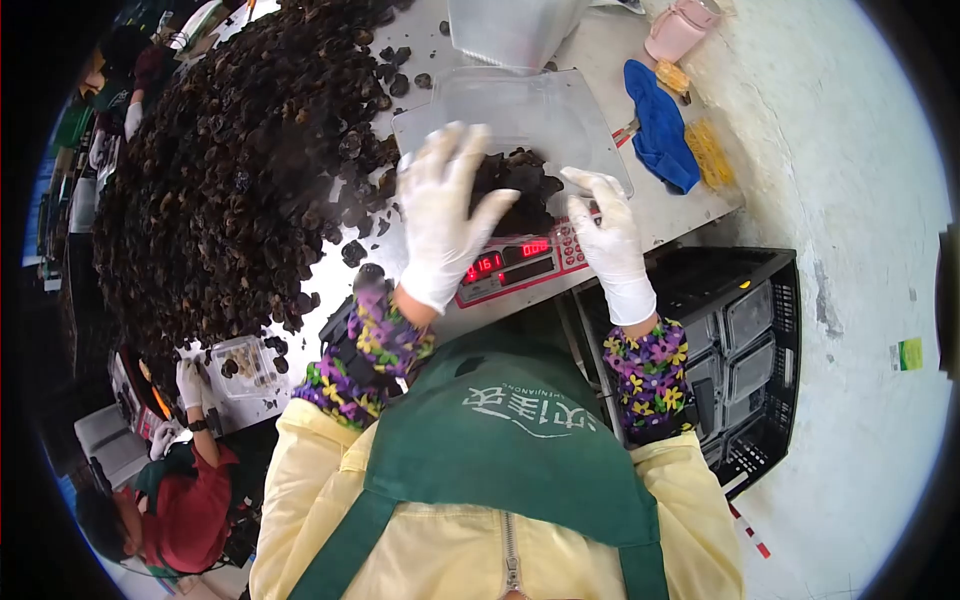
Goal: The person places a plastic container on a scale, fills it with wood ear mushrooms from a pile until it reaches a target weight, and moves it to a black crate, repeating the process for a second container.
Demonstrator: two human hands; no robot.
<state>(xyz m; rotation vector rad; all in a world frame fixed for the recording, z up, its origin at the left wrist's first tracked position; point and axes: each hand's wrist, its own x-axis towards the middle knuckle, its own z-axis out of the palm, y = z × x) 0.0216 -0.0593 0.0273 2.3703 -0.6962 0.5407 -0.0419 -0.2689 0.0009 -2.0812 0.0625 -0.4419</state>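
Observation:
My left hand (440,225), in a white glove, is spread above the left side of a clear plastic box (470,95) with its lid part open flat. Dark, curled pieces (525,180) that look like dried wood ear mushrooms lie in the box, partly hidden by that hand. At the box's right edge is my right hand (610,240), also gloved, fingers loosely bent and apart, nothing visible in them. Just below the box, a digital scale (515,268) with red lit numbers sits between my two wrists.
A large heap of dark pieces (230,170) covers the table's left. Stacked clear containers (515,30), a pink bottle (682,30) and a blue cloth (660,125) stand or lie beyond. A black crate (770,400) holds boxes at right. A co-worker (190,500) sits at lower left.

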